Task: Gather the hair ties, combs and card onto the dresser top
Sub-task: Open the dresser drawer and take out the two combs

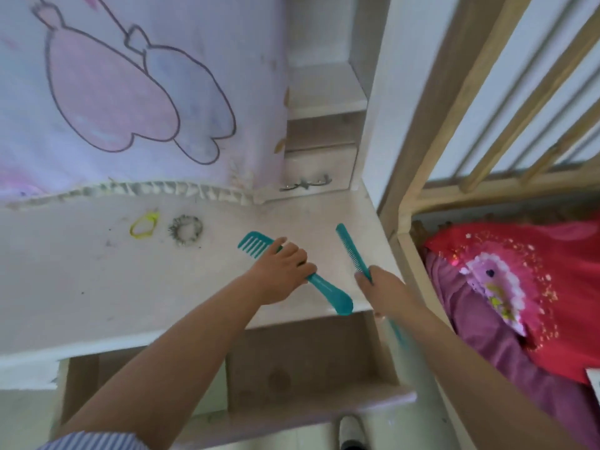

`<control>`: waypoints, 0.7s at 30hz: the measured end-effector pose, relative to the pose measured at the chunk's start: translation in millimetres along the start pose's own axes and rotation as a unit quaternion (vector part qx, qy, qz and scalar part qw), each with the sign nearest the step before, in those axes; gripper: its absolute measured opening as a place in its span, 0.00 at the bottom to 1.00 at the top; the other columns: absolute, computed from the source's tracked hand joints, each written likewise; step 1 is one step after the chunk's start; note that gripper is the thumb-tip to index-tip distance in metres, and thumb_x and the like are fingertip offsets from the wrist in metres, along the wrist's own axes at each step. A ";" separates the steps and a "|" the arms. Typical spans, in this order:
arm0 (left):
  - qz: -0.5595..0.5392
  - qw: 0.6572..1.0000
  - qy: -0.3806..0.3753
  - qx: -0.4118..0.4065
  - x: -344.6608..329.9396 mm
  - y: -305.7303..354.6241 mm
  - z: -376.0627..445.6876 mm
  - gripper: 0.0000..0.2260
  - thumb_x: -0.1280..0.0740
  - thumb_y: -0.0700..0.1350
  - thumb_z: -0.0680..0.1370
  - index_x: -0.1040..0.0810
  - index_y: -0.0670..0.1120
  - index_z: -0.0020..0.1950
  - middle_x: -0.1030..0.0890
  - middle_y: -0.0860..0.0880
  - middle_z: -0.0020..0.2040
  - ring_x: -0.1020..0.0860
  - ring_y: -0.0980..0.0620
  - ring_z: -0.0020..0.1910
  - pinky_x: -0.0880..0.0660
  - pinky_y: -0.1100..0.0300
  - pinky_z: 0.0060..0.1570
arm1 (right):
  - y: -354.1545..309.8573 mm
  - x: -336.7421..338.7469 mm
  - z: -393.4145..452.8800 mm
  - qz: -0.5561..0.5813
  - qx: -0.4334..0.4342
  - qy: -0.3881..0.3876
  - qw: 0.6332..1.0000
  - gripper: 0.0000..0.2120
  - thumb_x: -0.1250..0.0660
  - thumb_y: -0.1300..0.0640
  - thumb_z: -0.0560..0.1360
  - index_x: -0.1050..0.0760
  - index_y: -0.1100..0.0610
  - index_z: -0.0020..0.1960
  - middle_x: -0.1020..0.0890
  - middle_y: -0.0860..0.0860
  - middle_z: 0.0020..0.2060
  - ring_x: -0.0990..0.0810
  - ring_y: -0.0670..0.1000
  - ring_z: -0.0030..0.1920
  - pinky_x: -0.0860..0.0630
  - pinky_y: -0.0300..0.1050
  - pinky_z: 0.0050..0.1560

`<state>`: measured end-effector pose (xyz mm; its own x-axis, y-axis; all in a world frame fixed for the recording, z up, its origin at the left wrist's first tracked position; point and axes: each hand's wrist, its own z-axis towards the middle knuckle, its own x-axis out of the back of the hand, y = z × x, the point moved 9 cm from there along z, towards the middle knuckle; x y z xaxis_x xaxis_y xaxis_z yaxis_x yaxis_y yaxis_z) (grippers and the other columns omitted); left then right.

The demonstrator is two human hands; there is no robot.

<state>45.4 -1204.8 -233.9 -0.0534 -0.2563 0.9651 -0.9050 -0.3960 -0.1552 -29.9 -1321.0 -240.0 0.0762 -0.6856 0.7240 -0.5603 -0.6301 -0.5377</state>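
Note:
My left hand (281, 271) grips a teal wide-tooth comb (331, 292) at its middle, low over the white dresser top (81, 287); the teeth point back left and the handle reaches the front edge. My right hand (384, 290) holds a thin teal fine-tooth comb (350, 251) by its middle, its toothed end over the dresser's right side and its tail pointing down past my wrist. A yellow hair tie (144, 225) and a grey scrunchie (185, 229) lie side by side further back on the top. I see no card.
An open, empty drawer (305, 362) sticks out below the dresser's front edge. A pink cartoon cloth (130, 92) hangs behind the top. A small drawer with a metal handle (305, 184) sits at the back right. A wooden crib (454, 177) with red and pink clothes stands to the right.

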 end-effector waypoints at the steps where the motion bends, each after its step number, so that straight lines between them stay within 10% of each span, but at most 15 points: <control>1: -0.003 1.000 -0.009 0.008 -3.0 -5.8 13.9 0.13 0.47 0.48 0.82 0.33 0.50 0.66 0.29 0.46 0.63 0.35 0.47 0.66 0.49 0.45 0.73 | -0.9 0.4 15.9 0.006 0.004 -0.017 1.000 0.19 0.46 0.51 0.81 0.40 0.53 0.31 0.30 0.49 0.29 0.29 0.48 0.28 0.33 0.37 0.26; 10: -0.038 0.998 -0.042 -0.010 -17.4 -29.3 69.9 0.16 0.38 0.41 0.79 0.28 0.50 0.66 0.30 0.44 0.71 0.33 0.46 0.70 0.39 0.53 0.71 | -14.4 6.6 102.4 -0.024 0.107 0.005 0.994 0.14 0.38 0.55 0.77 0.38 0.56 0.36 0.32 0.48 0.30 0.30 0.53 0.38 0.42 0.41 0.30; 12: -0.060 0.997 0.028 -0.038 -0.4 -19.9 63.7 0.17 0.23 0.35 0.65 0.17 0.44 0.53 0.17 0.37 0.55 0.18 0.39 0.54 0.21 0.47 0.53 | -17.6 6.1 108.3 -0.013 0.113 0.030 0.993 0.12 0.39 0.54 0.78 0.39 0.57 0.41 0.28 0.53 0.36 0.25 0.57 0.41 0.36 0.41 0.37; 15: -0.071 0.995 0.057 -0.041 4.9 -18.4 50.0 0.18 0.19 0.32 0.54 0.14 0.40 0.42 0.13 0.38 0.42 0.15 0.38 0.40 0.19 0.43 0.32 | -25.0 5.7 112.1 -0.080 0.123 0.071 0.987 0.10 0.42 0.52 0.79 0.33 0.59 0.48 0.20 0.58 0.44 0.21 0.59 0.44 0.35 0.44 0.35; 19: -0.110 0.993 -0.012 0.035 -22.3 -29.4 39.1 0.18 0.38 0.36 0.78 0.31 0.43 0.68 0.31 0.38 0.71 0.31 0.40 0.69 0.34 0.49 0.69 | -26.5 7.0 113.8 -0.118 0.097 0.122 0.981 0.15 0.46 0.52 0.80 0.32 0.64 0.54 0.18 0.61 0.47 0.20 0.60 0.44 0.36 0.45 0.33; 21: -0.118 0.989 -0.013 0.083 -22.3 -37.1 26.9 0.20 0.41 0.37 0.80 0.37 0.43 0.72 0.36 0.38 0.73 0.36 0.41 0.72 0.39 0.50 0.72 | -27.9 6.1 107.8 -0.120 0.090 0.127 0.980 0.15 0.45 0.52 0.80 0.32 0.64 0.54 0.19 0.62 0.47 0.20 0.61 0.45 0.35 0.45 0.33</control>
<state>91.6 -1208.2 -255.4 0.1647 -0.1608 0.9731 -0.8086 -0.5870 0.0399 75.1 -1346.9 -267.2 -0.0323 -0.4107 0.9112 -0.3954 -0.8321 -0.3890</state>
